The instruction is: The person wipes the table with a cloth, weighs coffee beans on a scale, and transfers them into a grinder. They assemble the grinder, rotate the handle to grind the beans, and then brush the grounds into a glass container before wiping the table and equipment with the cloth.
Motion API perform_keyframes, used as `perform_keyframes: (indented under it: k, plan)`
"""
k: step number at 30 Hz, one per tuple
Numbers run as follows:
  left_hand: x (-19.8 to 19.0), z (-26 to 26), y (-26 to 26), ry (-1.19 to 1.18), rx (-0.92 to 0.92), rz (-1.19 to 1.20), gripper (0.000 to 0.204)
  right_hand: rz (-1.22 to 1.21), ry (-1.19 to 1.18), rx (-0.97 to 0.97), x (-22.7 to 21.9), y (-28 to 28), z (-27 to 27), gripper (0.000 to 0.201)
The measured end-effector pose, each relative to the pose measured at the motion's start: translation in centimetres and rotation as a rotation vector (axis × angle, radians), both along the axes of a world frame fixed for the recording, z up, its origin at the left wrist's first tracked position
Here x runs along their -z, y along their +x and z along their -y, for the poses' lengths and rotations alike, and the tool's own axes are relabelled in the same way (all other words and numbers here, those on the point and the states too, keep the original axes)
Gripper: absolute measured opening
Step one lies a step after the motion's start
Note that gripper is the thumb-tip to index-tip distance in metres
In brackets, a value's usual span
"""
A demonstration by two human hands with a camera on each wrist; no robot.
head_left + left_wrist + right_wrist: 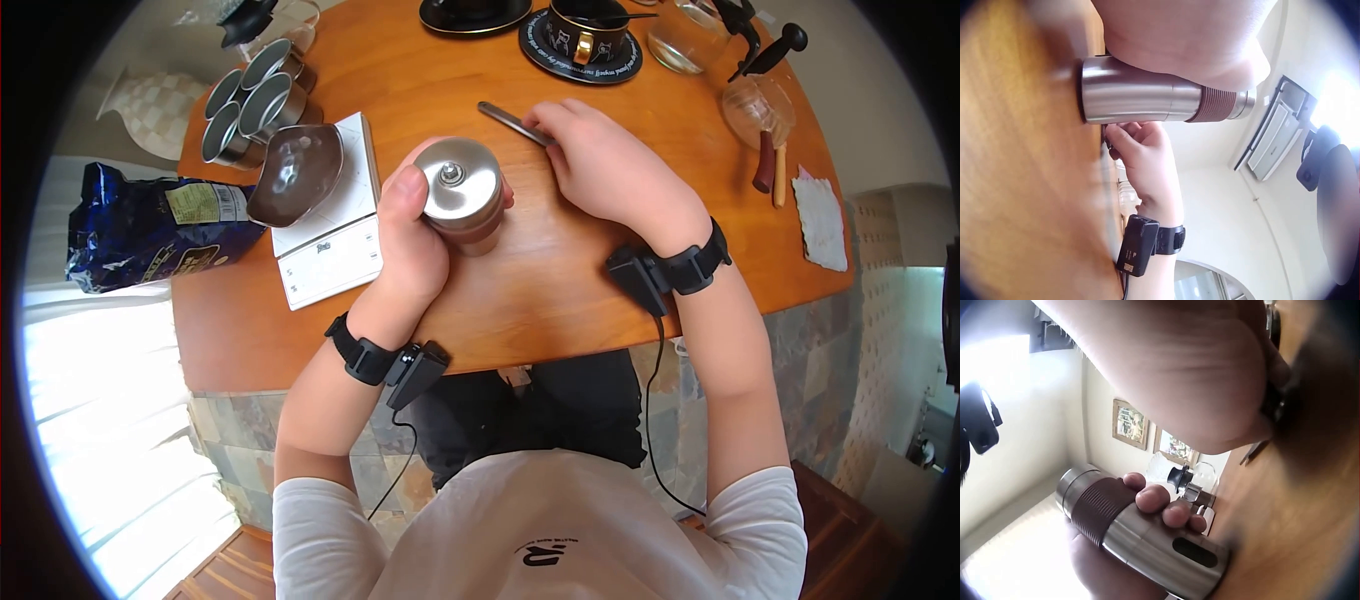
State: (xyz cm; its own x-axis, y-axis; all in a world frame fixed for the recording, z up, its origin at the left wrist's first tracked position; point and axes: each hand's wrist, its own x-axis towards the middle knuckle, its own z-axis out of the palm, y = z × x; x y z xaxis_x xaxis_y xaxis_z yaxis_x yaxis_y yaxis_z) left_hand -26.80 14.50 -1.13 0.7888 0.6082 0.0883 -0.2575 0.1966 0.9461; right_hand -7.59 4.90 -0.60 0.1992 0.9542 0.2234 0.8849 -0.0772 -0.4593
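Observation:
A steel hand coffee grinder (462, 190) with a brown ribbed band stands upright on the wooden table. Its round lid has a bare metal stub in the middle. My left hand (408, 235) grips the grinder's side, thumb near the lid; in the right wrist view its fingers wrap the steel body (1154, 540). To the right, my right hand (612, 165) pinches one end of a slim metal crank handle (505, 118) low over the table. The handle's held end is hidden under the fingers.
Left of the grinder, a white scale (322, 268) bears a dark brown bowl (300, 172). Beyond are several steel cups (270, 106) and a blue bag (140, 250). A black cup (588, 45), a glass pot (685, 45) and a white cloth (822, 225) lie toward the back and right.

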Motion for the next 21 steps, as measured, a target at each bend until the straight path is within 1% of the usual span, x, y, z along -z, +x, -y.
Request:
perform_keyframes:
  k: [1, 2, 4, 8, 10, 11, 13, 14, 15, 17, 18, 19, 21]
  plan:
    - [0.0, 0.0, 0.0, -0.001, -0.009, -0.004, 0.075, -0.005, 0.053, 0.006, -0.1, -0.2, -0.1, 0.028]
    - [0.0, -0.1, 0.1, -0.002, -0.019, -0.008, 0.075, -0.008, 0.058, 0.001, -0.3, -0.3, -0.2, 0.028]
    - [0.0, -0.1, 0.1, -0.016, -0.024, -0.007, 0.075, -0.06, -0.034, 0.112, -1.2, -0.8, -0.1, 0.03]
    - [-0.1, 0.1, 0.2, -0.025, -0.047, -0.014, 0.075, 0.003, -0.092, 0.086, -1.5, -0.6, -0.4, 0.033]
    - [-0.1, -0.1, 0.2, -0.007, -0.071, -0.02, 0.074, -0.235, -0.072, 0.086, -2.6, -0.7, -0.6, 0.031]
    - [-0.1, -0.2, 0.2, 0.008, -0.089, -0.027, 0.074, -0.235, -0.07, 0.074, -2.6, -0.8, -0.6, 0.031]
    - [0.1, -0.4, 0.2, -0.023, -0.11, 0.011, 0.071, -0.671, 0.378, -0.087, -2.5, -1.1, -0.4, 0.029]
    - [0.1, -0.5, 0.2, -0.049, -0.122, 0.023, 0.07, -0.816, 0.442, -0.129, -2.8, -1.5, -0.2, 0.03]
    - [0.2, -0.5, 0.2, -0.078, -0.134, 0.035, 0.068, -0.819, 0.434, -0.147, -3.0, -1.7, 0.0, 0.03]
    - [0.3, -0.5, 0.1, -0.088, -0.163, 0.037, 0.07, -0.732, 0.536, -0.298, -3.1, -1.8, 0.4, 0.025]
    - [0.3, -0.5, -0.1, -0.046, -0.154, 0.057, 0.067, -0.575, 0.51, -0.349, -3.7, -1.4, 0.7, 0.02]
    - [0.4, -0.5, -0.3, -0.004, -0.143, 0.078, 0.064, -0.454, 0.548, -0.418, -4.0, -1.5, 0.4, 0.02]
    - [0.4, -0.6, -0.4, 0.037, -0.14, 0.1, 0.061, -0.289, 0.539, -0.446, -4.3, -1.8, 0.6, 0.022]
